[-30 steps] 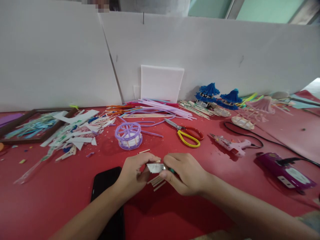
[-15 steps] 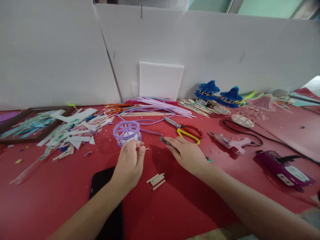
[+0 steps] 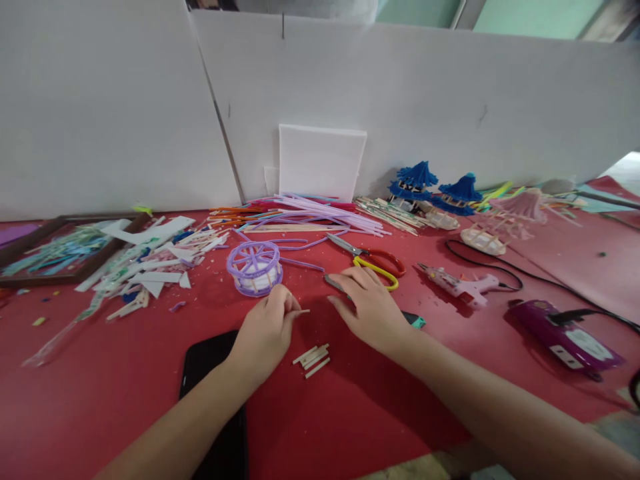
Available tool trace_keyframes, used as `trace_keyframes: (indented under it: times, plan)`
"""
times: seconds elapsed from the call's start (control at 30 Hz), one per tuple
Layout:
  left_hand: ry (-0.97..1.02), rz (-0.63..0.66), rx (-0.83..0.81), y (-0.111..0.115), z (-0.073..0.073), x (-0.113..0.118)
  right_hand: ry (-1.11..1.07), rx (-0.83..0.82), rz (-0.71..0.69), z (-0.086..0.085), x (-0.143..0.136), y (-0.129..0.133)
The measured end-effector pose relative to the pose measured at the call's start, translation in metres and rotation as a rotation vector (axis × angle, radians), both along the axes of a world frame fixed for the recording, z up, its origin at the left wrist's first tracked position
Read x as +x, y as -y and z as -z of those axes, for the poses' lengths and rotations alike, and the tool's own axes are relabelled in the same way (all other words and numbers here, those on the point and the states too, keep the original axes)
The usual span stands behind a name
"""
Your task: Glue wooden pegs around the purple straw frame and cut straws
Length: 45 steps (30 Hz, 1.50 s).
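My left hand (image 3: 266,327) is closed in a pinch on a short thin wooden stick (image 3: 303,312), whose end points right. My right hand (image 3: 373,307) is open, its fingers stretched out above a utility knife; the knife's grey tip (image 3: 332,281) and teal end (image 3: 418,321) show on either side, the middle hidden by the hand. Just behind my left hand stands a small round frame (image 3: 254,268) of purple pipe cleaners and wooden sticks, with something white inside. Several short cut sticks (image 3: 313,359) lie on the red table between my hands.
Scissors (image 3: 373,260) with red and yellow handles lie behind my right hand. Further right are a pink glue gun (image 3: 463,285) and a purple power strip (image 3: 567,340). A black phone (image 3: 213,400) lies under my left forearm. Pipe cleaners (image 3: 320,215) are heaped at the back, paper scraps (image 3: 150,263) at left.
My right hand has let go of the utility knife and spread its fingers. My left hand has come slightly nearer and right with its stick, uncovering more of the purple frame.
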State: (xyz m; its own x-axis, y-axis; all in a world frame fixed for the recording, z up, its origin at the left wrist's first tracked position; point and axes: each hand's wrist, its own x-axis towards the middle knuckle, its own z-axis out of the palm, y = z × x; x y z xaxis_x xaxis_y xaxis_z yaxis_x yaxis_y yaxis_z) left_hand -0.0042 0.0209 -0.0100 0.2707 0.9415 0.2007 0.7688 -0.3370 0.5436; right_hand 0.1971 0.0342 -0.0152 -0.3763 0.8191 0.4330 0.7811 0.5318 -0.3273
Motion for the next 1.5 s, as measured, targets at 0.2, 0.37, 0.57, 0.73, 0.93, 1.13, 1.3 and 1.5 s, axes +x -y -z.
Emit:
trace_keyframes:
  times: [0.2,0.37,0.57,0.73,0.93,1.13,1.3,1.5]
  plan:
    - [0.069,0.217,-0.053,0.007,-0.001,0.006,-0.487,-0.064,-0.277,-0.006,-0.022,0.019]
    - [0.035,0.289,-0.080,0.011,-0.001,0.006,-0.635,-0.091,-0.249,-0.008,-0.030,0.025]
    - [0.056,0.319,-0.080,0.016,-0.001,0.008,-0.760,-0.096,-0.251,-0.010,-0.026,0.023]
    - [0.273,0.179,-0.062,0.009,0.004,0.009,-0.954,-0.219,-0.186,-0.010,-0.019,0.016]
    - [0.312,-0.002,-0.082,-0.003,0.008,0.002,-0.848,-0.330,-0.057,-0.001,-0.017,0.009]
    - [0.327,0.028,-0.120,-0.004,-0.001,0.001,-0.692,-0.418,-0.138,0.008,-0.024,0.010]
    - [0.299,0.066,-0.140,-0.003,0.002,0.002,-0.593,-0.411,-0.188,0.009,-0.026,0.010]
    - [0.215,0.068,-0.113,0.002,0.000,0.001,-0.501,-0.407,-0.184,0.012,-0.026,0.009]
